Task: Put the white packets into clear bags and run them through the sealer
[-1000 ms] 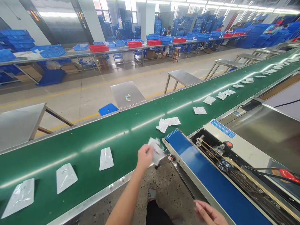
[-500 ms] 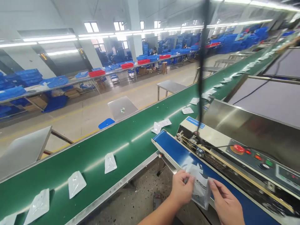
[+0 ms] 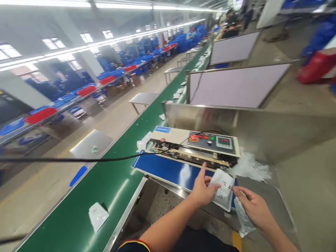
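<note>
A white printed pouch [image 3: 223,190] is held up between my hands, over the front edge of the blue belt [image 3: 168,169] of a bag sealing machine [image 3: 173,136]. My left hand [image 3: 202,189] grips its left side with the thumb across the front, index finger pointing up. At its right edge, my right hand [image 3: 253,206] has thumb and fingers pinched together. A second pouch [image 3: 244,218] hangs down under that same hand, partly hidden by it. Whether the right fingers also grip the first pouch or only touch it is hard to tell.
Left of the machine runs a long green conveyor [image 3: 112,182] with a pouch [image 3: 98,216] lying on it. More pouches [image 3: 144,140] lie by the belt's far end. Clear plastic bags [image 3: 252,166] are heaped right of the machine. A black cable [image 3: 105,160] crosses the view.
The view has swung right, bringing the machine's display and the plastic heap into sight. My hands are now near the belt's right end, and a second pouch shows at my right hand.
</note>
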Available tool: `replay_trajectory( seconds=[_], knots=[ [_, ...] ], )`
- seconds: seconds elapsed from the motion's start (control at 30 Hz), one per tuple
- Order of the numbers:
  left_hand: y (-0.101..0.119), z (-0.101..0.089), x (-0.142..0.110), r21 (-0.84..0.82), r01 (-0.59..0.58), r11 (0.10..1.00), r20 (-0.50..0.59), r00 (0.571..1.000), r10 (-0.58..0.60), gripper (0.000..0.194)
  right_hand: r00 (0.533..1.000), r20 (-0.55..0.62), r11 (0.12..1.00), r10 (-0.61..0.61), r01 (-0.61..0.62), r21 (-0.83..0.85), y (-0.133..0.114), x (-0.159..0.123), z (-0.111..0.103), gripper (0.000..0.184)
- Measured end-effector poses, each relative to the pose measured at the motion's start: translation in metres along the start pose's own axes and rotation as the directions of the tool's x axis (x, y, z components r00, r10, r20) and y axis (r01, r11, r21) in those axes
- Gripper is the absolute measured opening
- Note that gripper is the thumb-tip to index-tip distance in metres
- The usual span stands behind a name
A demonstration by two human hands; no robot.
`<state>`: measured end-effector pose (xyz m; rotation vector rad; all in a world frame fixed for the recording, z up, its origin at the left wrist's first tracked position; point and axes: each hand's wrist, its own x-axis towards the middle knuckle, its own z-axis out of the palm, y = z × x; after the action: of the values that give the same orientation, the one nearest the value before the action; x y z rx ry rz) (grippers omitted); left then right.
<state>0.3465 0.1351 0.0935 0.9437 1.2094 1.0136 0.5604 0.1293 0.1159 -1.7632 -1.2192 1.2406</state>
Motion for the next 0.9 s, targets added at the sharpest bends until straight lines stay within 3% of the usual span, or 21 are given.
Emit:
replay_trajectory(
  seconds=[0.07,0.17,0.3,0.43,0.63,0.9],
  knots=[
    [-0.015,0.019,0.014,-0.099,0.134,0.986,0.011,0.991,-0.134,0.080,0.998,-0.041,0.999,0.039,-0.038,0.032,0.010,-0.002,-0.011,0.063],
    [-0.036,0.045,0.033,-0.136,0.253,0.958,-0.015,0.966,-0.258,0.063,0.983,-0.121,0.990,0.137,-0.139,-0.005,0.022,0.003,-0.027,0.058],
    [-0.049,0.078,0.057,-0.252,0.326,0.911,-0.157,0.916,-0.371,0.050,0.948,-0.230,0.967,0.221,-0.243,-0.072,0.028,0.024,-0.046,0.043],
    [-0.051,0.097,0.077,-0.383,0.343,0.858,-0.191,0.879,-0.437,0.047,0.941,-0.234,0.958,0.244,-0.272,-0.094,0.020,0.049,-0.056,0.034],
    [-0.058,0.085,0.087,-0.433,0.319,0.843,-0.211,0.874,-0.439,0.050,0.956,-0.176,0.958,0.234,-0.257,-0.125,0.012,0.067,-0.048,0.029],
    [-0.051,0.055,0.077,-0.455,0.224,0.862,-0.280,0.882,-0.378,0.055,0.976,-0.080,0.963,0.201,-0.212,-0.168,-0.006,0.078,-0.012,0.033]
  ],
)
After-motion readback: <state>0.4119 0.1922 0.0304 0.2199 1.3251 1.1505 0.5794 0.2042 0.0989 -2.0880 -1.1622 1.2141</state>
